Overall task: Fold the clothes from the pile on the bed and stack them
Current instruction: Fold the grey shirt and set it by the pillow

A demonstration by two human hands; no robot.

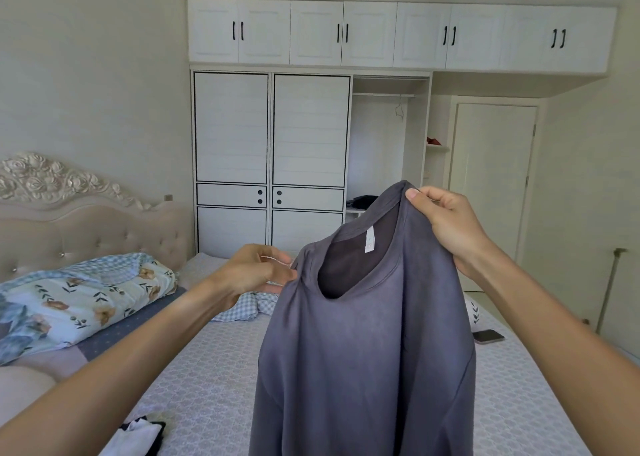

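The right hand (pixel 446 227), raised higher, is pinching one shoulder of the grey shirt (pixel 367 344); the left hand (pixel 256 270) is gripping the other, the shirt hanging above the bed (pixel 207 379).

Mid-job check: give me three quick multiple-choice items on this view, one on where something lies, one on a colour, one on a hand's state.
1. Where is the phone?
A. on the bed's right edge
B. on the headboard
C. in the wardrobe

2. What colour is the held shirt?
A. red
B. grey-purple
C. white

3. What is the right hand doing?
A. resting flat on the bed
B. hanging idle
C. gripping the shirt's shoulder

Answers: 1 A, it lies on the bed right of the shirt. 2 B, the fabric is muted grey-purple. 3 C, its fingers curl round the raised shoulder.
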